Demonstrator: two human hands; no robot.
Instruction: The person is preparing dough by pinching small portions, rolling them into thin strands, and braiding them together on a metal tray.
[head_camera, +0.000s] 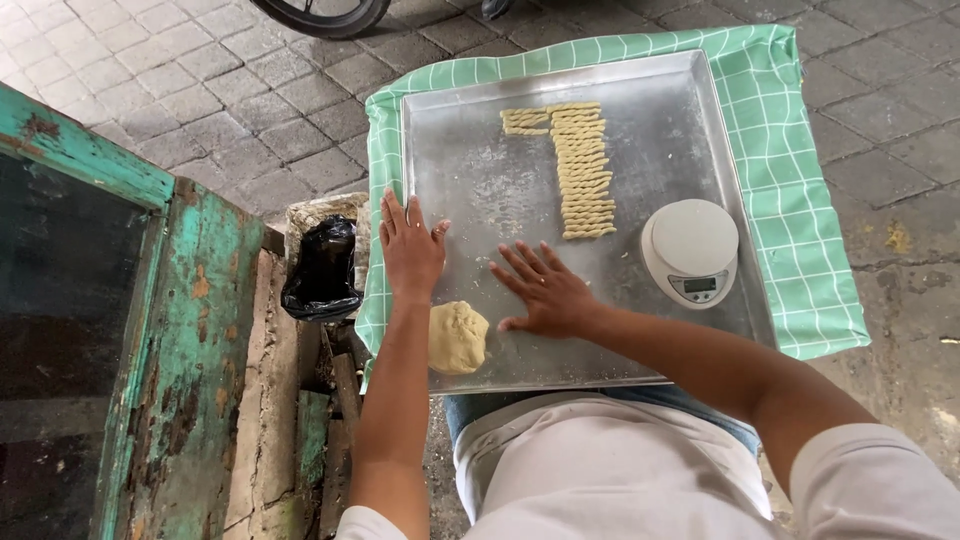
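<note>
1. Dough lump (458, 337) lies at the near left corner of the metal tray (480, 190), just beside the left forearm and between the two arms.
2. Left hand (410, 250) rests palm down on the tray's left part, fingers (392, 212) straight and close together, holding nothing.
3. Right hand (545, 292) presses flat on the tray near the middle, fingers (520, 262) spread wide, empty.
4. Twisted dough sticks (583, 170) lie in a row at the far middle of the tray.
5. A white kitchen scale (690, 250) stands on the tray's right part.
6. A green checked cloth (800, 200) lies under the tray; a black plastic bag (322, 268) sits to the left.
</note>
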